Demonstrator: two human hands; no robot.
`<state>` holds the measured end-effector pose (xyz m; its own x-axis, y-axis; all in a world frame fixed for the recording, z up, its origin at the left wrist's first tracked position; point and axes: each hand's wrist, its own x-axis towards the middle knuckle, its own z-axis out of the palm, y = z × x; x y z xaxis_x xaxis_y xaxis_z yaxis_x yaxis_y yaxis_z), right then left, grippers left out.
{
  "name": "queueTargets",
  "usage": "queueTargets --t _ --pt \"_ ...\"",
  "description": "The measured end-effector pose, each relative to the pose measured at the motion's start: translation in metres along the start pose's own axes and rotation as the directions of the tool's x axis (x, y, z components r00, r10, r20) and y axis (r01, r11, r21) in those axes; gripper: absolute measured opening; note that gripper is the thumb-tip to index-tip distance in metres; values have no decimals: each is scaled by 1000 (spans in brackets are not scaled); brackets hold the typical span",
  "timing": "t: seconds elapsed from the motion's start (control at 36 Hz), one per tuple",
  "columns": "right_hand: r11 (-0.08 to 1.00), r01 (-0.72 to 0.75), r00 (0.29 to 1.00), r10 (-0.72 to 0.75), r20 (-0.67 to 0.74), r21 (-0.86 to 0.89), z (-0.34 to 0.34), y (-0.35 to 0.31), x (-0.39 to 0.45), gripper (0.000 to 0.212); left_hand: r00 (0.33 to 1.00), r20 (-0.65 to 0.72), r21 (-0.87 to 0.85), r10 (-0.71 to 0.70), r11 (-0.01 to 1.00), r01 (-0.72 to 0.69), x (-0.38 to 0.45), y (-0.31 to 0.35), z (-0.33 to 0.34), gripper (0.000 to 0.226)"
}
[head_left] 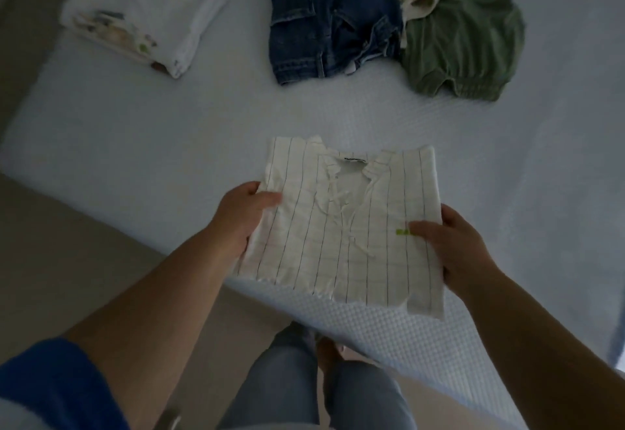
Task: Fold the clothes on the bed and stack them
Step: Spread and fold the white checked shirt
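Bed (169, 145) — hands (341, 226) grip striped shirt (341, 226).

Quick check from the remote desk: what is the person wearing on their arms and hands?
Both forearms are bare, and neither the left hand nor the right hand shows gloves, rings or a watch. A blue sleeve, short or pushed up, covers the left upper arm. No sleeve shows on the right arm.

The person wore a short blue sleeve (50, 382) at the lower left of the frame and light blue jeans (297, 389) at bottom centre; both forearms were bare.
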<state>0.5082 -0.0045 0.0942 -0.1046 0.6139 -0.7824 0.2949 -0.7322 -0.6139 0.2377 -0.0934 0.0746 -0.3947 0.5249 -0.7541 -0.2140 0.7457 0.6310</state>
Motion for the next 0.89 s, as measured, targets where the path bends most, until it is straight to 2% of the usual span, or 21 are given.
queueTargets --t 0.08,0.19,0.42,0.53,0.69,0.89 --pt "999 12 995 -15 96 31 10 -3 -21 35 999 -51 -40 3 999 -5 -28 -5 -24 6" --pt "999 53 982 -50 183 -12 27 -10 -44 36 988 -154 -107 -13 994 -3 -64 -14 -49 3" --pt "988 122 969 -99 225 -95 79 -35 -78 29 983 -184 -146 -23 989 -4 -89 -4 -106 11" --pt "988 111 967 -83 239 -106 123 -49 -85 26 985 -172 -142 -6 990 -19 -78 11 -161 18" --pt "988 98 977 -72 203 -122 221 -67 -85 29 992 -129 -102 -9 995 -4 -34 30 -259 15" --pt "994 71 986 -57 157 -83 338 -90 -71 26 988 -156 -14 15 1000 -18 21 64 -360 8"
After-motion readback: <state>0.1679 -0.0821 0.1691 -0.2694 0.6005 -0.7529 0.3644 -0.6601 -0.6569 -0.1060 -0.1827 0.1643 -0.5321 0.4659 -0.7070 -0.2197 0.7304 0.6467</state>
